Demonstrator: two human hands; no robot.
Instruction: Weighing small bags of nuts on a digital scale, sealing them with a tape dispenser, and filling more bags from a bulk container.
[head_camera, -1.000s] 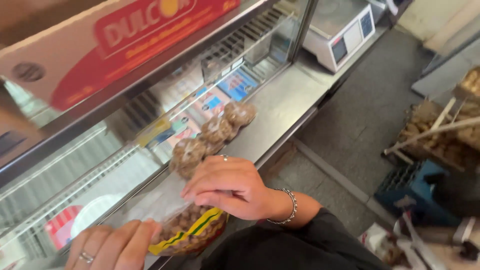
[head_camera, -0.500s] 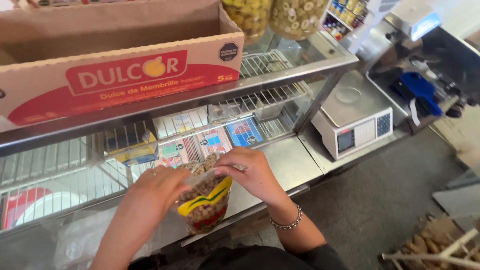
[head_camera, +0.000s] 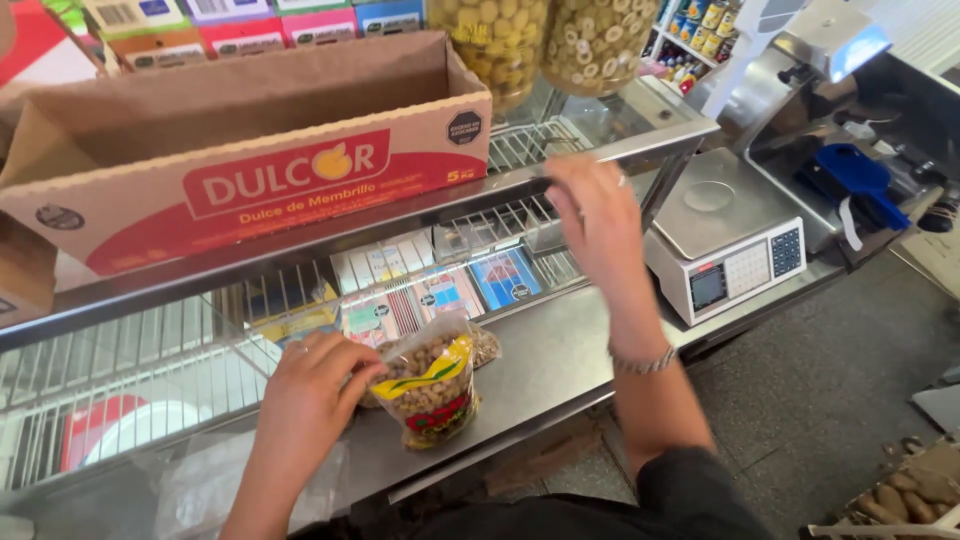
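Fingers of the left hand (head_camera: 305, 395) close around a clear bag of nuts (head_camera: 432, 388) with a yellow and red label, holding it upright near the front edge of the steel table (head_camera: 560, 350), toward its left end. That grip is firm on the bag's left side. The right hand (head_camera: 597, 215) is raised, open and empty, blurred, at the metal top edge of the glass display case (head_camera: 560, 175), well apart from the bag. A 2nd bag lies just behind the held one. A cardboard box (head_camera: 240, 150) sits on the case top; a scale (head_camera: 725, 240) stands at the table's right end. Judging by this, the bag is being steadied one-handed; moving it calls for keeping that hold.
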